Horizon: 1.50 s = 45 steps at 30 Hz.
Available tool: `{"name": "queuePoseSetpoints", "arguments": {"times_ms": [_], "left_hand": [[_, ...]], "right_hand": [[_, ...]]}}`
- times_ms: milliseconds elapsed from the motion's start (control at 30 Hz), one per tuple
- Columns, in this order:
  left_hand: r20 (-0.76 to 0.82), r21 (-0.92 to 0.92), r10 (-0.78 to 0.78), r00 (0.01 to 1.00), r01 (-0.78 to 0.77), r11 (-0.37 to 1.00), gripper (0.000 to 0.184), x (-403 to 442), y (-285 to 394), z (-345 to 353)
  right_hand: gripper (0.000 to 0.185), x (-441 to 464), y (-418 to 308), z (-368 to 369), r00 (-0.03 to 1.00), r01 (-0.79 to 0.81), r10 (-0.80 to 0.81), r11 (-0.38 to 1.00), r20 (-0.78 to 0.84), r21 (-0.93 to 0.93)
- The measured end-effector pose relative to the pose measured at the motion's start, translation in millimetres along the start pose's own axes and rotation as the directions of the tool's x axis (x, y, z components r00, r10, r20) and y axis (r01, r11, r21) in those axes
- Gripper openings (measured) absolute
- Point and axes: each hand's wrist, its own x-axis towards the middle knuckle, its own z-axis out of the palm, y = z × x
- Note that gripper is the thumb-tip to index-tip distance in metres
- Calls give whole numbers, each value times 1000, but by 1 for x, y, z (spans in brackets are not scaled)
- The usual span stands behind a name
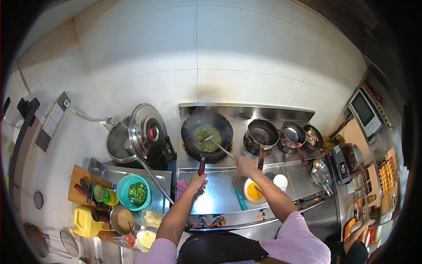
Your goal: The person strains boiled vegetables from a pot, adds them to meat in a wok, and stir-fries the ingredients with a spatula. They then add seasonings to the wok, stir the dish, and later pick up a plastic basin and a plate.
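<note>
A dark wok point(186, 143) sits on the stove, with chopped green food point(206, 134) inside and what looks like steam above. My left hand point(198, 181) is closed around the end of the wok handle point(201, 167). In my right hand point(247, 166) is a metal spatula point(223, 149), its blade tilted down into the green food. Below my right hand stands a white bowl point(248, 196) of yellow liquid, like beaten egg, with a utensil in it. A teal-handled tool point(240, 200) lies on the steel counter between my arms.
Right of the wok stand two dark pans point(262, 133) point(292, 133) and a smaller pan point(319, 141) with food. At left are a steaming pot point(115, 147), a large lid point(143, 127), a turquoise bowl point(125, 190) of greens and a yellow jug point(83, 222). Another person's hand point(358, 234) shows lower right.
</note>
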Motion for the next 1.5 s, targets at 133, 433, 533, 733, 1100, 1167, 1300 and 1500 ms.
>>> {"name": "queuePoseSetpoints", "arguments": {"times_ms": [133,433,533,733,1100,1167,1300,1500], "left_hand": [[-3,1,5,1000,-5,1000,26,-1,1,3],[11,-4,48,999,-48,999,25,-2,-4,4],[8,8,39,999,-39,999,26,-1,-3,5],[23,-15,57,998,-57,998,34,-4,-3,3],[90,-218,-19,996,39,975,60,-71,-54,-8],[97,-212,10,995,11,977,56,-83,-74,-17],[91,-145,-41,995,54,988,51,-126,-110,-37],[74,-220,-134,988,147,964,49,-169,-132,-46]], "right_hand": [[38,-24,-16,-35,1000,8,-7,999,24,-39],[29,-44,-23,-88,999,14,-9,993,48,-115],[28,-39,-19,-89,995,54,-38,983,94,-174],[25,-23,-15,-53,999,-24,21,993,-28,-113],[22,-7,-17,-75,999,-29,35,980,29,-195],[23,-14,-16,-81,1000,-22,22,989,-6,-145],[25,-17,-10,-87,1000,-1,2,998,17,-61],[29,-1,-33,-61,993,88,-93,994,78,69]]}}
